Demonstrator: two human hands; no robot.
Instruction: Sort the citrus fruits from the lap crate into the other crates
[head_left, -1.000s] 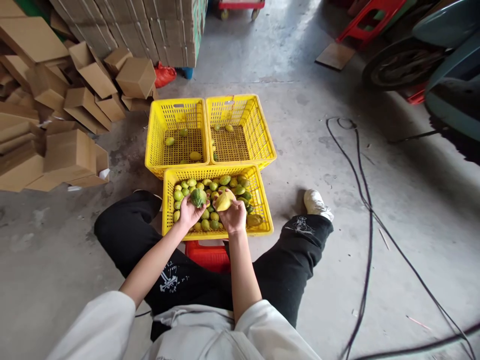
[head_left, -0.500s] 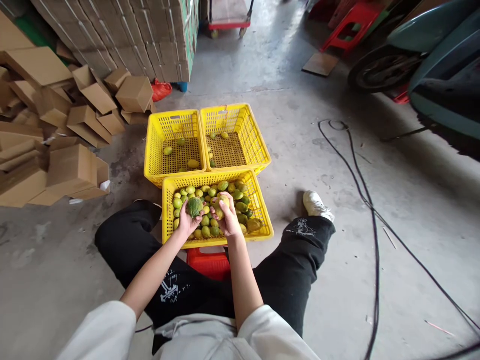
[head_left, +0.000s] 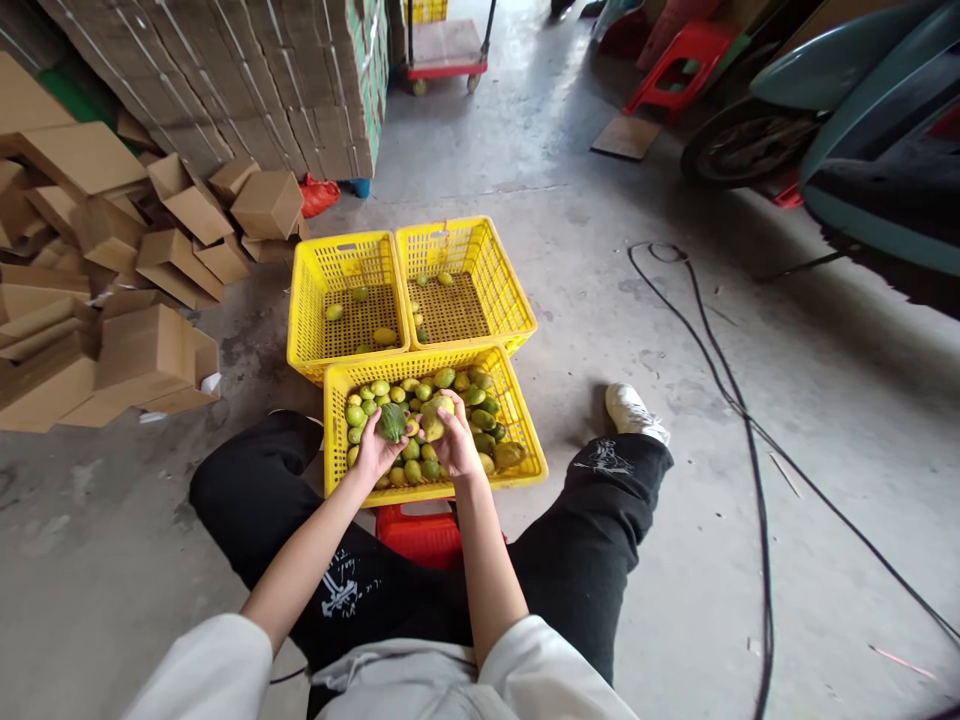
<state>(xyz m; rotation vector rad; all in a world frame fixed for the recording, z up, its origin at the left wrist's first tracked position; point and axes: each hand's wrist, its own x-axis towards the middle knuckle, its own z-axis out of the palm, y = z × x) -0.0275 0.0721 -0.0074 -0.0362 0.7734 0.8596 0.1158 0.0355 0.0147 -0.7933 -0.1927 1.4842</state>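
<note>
My left hand is closed around a dark green, ridged, lemon-like fruit. Beside it, my right hand grips a larger yellow-green lemon-like fruit, thumb and fingers about its side. The two fruits are held close together above the front yellow crate, which stands between my legs. In that crate lie many green and yellow fruits, smaller and rounder on the left, with darker, longer ones on the right. A big knobbly yellowish fruit rests near its right end.
Two more yellow crates, left and right, adjoin the front one, each with several fruits. A red plastic stool is under me. Cardboard boxes pile up left; a black cable and a scooter are right.
My right hand has turned its yellow-green fruit so more of its face shows. The left hand keeps the green fruit nearly in place. The camera view has shifted slightly.
</note>
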